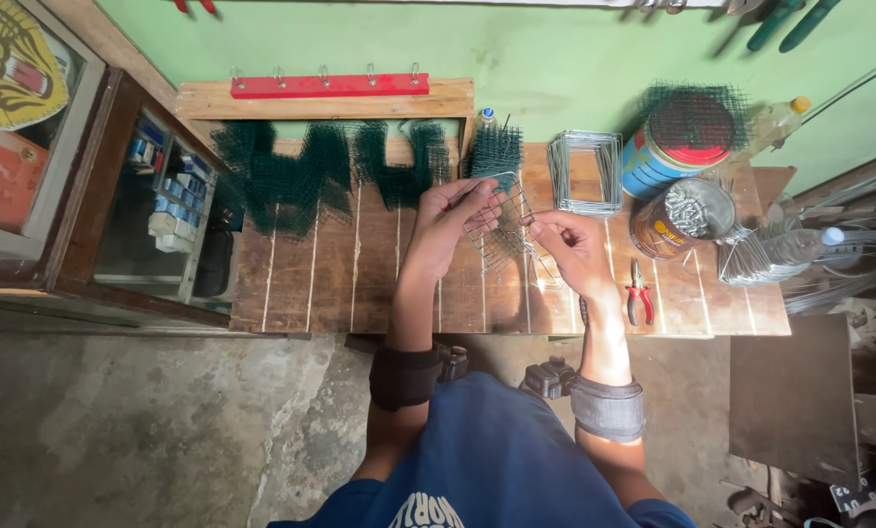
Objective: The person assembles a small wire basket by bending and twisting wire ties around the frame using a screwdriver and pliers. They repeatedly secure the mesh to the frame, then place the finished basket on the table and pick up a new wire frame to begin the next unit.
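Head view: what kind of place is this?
Probably a small home workshop making wire-mesh items. Both hands, left hand and right hand, hold a wire mesh panel over a plank workbench; red pliers, bent wire frames and green mesh pieces lie around.

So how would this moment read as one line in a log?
left hand: holds wire mesh piece | right hand: grips mesh edge | red pliers: on wooden table
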